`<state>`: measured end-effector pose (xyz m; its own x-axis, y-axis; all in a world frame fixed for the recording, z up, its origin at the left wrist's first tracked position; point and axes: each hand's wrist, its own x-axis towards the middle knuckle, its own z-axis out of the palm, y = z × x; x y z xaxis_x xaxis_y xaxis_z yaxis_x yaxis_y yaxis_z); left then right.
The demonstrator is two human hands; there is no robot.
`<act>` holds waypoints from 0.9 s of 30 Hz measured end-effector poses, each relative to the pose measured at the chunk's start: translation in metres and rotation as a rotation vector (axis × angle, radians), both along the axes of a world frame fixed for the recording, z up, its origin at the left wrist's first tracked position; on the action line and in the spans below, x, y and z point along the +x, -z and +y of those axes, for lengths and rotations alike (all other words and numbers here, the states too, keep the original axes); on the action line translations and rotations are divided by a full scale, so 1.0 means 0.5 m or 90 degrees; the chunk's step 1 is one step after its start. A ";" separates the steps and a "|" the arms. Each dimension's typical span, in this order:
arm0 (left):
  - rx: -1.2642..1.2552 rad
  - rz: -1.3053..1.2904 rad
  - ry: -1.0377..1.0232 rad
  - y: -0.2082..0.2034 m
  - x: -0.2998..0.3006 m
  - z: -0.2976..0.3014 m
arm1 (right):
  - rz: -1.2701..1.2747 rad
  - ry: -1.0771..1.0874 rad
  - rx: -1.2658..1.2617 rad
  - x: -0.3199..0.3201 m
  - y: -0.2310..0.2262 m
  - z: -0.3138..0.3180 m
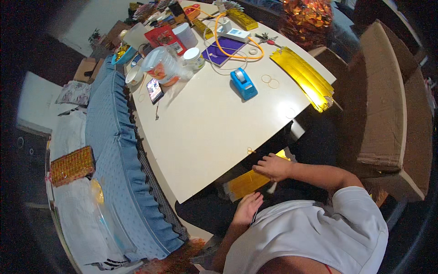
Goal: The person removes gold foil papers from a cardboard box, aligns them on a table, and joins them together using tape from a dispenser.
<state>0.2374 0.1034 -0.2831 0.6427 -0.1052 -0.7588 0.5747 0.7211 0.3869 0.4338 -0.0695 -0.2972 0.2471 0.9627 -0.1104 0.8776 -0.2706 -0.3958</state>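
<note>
A strip-shaped stack of gold foil paper [247, 184] lies across my lap, below the table's near edge. My right hand [273, 167] rests on top of it, fingers stretched over the foil, and part of the stack shows beyond the hand. Beside the stack's lower edge is my left hand [248, 209], its fingers extended and nothing visible in them. Whether the left fingertips touch the foil I cannot tell.
On the white table [196, 132] are a blue tape dispenser [243, 84], gold foil strips [303, 77], rubber bands [270, 81], a phone [155, 91] and a clear plastic tub [159, 64]. A blue-covered sofa [107, 137] stands left, a cardboard box [383, 105] right.
</note>
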 end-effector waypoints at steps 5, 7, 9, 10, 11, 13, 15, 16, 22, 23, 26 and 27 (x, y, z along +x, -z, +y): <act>0.656 -0.304 0.206 -0.181 0.091 0.046 | 0.146 0.028 -0.264 0.065 0.114 0.027; 0.905 -0.340 0.205 -0.224 0.152 0.080 | 0.182 0.044 -0.398 0.085 0.183 0.038; 1.039 -0.364 0.171 -0.213 0.199 0.126 | 0.219 0.048 -0.520 0.102 0.238 0.047; 1.089 -0.373 0.144 -0.187 0.220 0.149 | 0.244 0.041 -0.560 0.109 0.256 0.049; 1.152 -0.342 0.138 -0.165 0.233 0.162 | 0.266 0.044 -0.569 0.121 0.275 0.053; 1.243 -0.307 0.190 -0.164 0.249 0.146 | 0.288 0.083 -0.547 0.160 0.314 0.064; 1.286 -0.322 0.162 -0.149 0.255 0.144 | 0.264 0.173 -0.468 0.211 0.360 0.105; 1.289 -0.322 0.159 -0.147 0.255 0.146 | 0.252 0.203 -0.419 0.239 0.381 0.131; 1.306 -0.386 0.093 -0.131 0.252 0.152 | 0.196 0.429 -0.262 0.335 0.516 0.229; 1.301 -0.421 0.081 -0.132 0.254 0.156 | 0.198 0.450 -0.252 0.342 0.532 0.237; 1.322 -0.440 0.102 -0.136 0.260 0.151 | 0.196 0.491 -0.221 0.351 0.556 0.232; 1.318 -0.423 0.122 -0.134 0.259 0.149 | 0.196 0.502 -0.208 0.346 0.559 0.219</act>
